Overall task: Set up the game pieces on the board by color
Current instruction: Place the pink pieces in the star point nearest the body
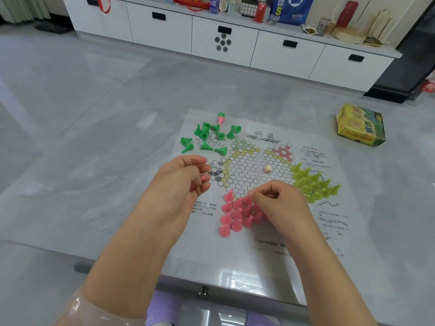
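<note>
Pink pieces, small cones, stand packed at lower centre on the paper board. Right hand fingers pinched over them; left hand curled around a pink piece.

Both bare forearms are extended forward from the bottom edge of the view, converging slightly. The left hand is held with the fingers curled inward towards the palm, and small pink pieces are gripped within the curl, one pink tip showing between the fingers. The right hand is lowered, knuckles up, with thumb and forefinger pinched together at their tips. A translucent sleeve is seen at the left elbow.
</note>
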Motion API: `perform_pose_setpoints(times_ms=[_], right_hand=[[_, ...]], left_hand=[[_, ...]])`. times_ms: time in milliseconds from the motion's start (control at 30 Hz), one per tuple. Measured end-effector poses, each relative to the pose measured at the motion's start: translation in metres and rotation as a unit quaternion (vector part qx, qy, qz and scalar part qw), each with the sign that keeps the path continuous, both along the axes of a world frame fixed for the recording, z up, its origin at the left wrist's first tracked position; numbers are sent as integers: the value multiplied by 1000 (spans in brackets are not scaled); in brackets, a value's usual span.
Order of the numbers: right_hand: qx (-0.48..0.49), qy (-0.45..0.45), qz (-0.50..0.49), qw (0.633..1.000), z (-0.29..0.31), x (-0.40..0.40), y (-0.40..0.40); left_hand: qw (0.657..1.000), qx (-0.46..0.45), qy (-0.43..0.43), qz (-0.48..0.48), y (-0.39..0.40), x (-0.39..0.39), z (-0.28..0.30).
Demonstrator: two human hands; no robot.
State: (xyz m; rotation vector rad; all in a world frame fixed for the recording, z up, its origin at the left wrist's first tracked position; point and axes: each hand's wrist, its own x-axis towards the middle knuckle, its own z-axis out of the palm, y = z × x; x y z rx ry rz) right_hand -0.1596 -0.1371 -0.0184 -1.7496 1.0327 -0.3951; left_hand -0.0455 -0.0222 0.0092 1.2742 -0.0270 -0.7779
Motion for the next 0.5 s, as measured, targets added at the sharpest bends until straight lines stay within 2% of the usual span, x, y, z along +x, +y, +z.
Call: perform_pose_setpoints(times_ms=[200, 267, 367, 433, 500], right_hand=[[4, -14, 9, 1000, 0, -2, 1], [8, -45, -5, 999, 2, -2, 1], [-44, -101, -28, 994, 10, -2, 3], [-56, -137, 4, 989, 20, -2, 8], [-10, -154, 50, 987, 28, -2, 17]], left_hand=[[1000, -5, -1, -6, 2, -1, 2], [1000, -12, 8, -6, 1, -2, 2], [998, -47, 48, -14, 0, -6, 4], [994, -71, 71, -31, -1, -9, 5], [993, -76, 74, -49, -2, -13, 5]])
